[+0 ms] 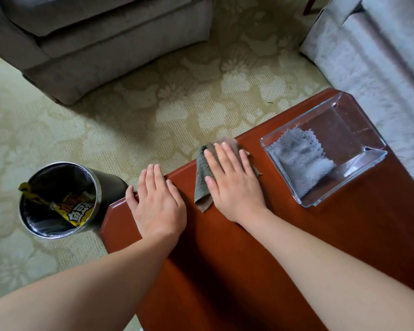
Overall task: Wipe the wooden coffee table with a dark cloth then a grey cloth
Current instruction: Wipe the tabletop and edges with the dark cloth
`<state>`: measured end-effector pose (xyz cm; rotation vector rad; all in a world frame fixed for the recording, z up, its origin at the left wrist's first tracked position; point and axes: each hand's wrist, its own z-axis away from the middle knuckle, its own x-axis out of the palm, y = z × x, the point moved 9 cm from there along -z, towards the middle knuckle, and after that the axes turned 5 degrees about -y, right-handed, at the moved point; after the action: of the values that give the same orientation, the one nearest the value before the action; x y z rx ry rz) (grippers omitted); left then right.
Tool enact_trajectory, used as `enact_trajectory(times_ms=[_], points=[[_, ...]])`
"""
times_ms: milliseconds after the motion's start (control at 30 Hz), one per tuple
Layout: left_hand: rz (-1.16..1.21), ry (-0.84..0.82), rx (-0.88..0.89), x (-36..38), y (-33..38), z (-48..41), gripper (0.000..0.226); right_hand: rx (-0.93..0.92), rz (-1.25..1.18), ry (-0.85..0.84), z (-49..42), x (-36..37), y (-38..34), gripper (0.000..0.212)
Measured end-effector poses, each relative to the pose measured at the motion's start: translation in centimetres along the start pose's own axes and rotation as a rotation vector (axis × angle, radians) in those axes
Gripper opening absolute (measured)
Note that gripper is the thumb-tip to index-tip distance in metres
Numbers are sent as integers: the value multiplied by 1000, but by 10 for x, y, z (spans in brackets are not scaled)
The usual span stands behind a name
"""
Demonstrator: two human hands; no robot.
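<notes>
The right hand (234, 185) lies flat on the dark cloth (202, 182), palm down. Its fingers (222, 158) are straight and slightly spread, pressing the cloth onto the wooden coffee table (249, 271) rather than curling round it. Most of the cloth is under the palm and fingers. A folded strip shows along the thumb side, running from beside the fingertips back to a loose corner near the heel of the hand. A paler bit of cloth shows just past the fingertips, at the table's far edge, and a small corner pokes out on the little-finger side.

The left hand (158, 201) rests palm down on bare wood, just beside the cloth's thumb-side strip but not touching it. Its fingers (153, 177) are straight and held together, gripping nothing, with the tips reaching the table's far edge and the thumb lying over the edge by the corner.

The grey cloth (301, 161) lies well apart from both hands, out past the right little finger. It lies crumpled in a clear glass tray (351, 173) standing on the table.

Beyond the left thumb, down on the patterned carpet (129, 115), stands a round dark bin (112, 185) with a yellow wrapper (74, 211) inside. Far ahead of the fingertips sits a grey armchair (93, 44), and a pale sofa (380, 56) runs along past the tray.
</notes>
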<state>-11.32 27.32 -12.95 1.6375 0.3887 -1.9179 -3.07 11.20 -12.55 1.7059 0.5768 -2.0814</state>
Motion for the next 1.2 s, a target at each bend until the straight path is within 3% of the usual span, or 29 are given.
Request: enact_trajectory(times_ms=[200, 433, 667, 933, 1067, 1167, 1200], points=[[-11, -30, 5, 3, 0, 0, 59, 350, -94, 14, 12, 3, 4, 64], [35, -62, 4, 4, -2, -1, 54, 374, -78, -28, 66, 10, -1, 63], [58, -44, 25, 2, 1, 0, 53, 887, -161, 8, 154, 28, -1, 65], [83, -23, 67, 2, 2, 0, 51, 988, -298, 101, 176, 27, -21, 63], [141, 1, 335, -11, 29, 16, 48, 990, -470, 328, 194, -5, 14, 56], [211, 50, 626, -29, 88, 34, 40, 1091, -641, 616, 218, -24, 78, 44], [283, 10, 664, -31, 111, 35, 40, 1149, -753, 639, 222, -23, 100, 42]])
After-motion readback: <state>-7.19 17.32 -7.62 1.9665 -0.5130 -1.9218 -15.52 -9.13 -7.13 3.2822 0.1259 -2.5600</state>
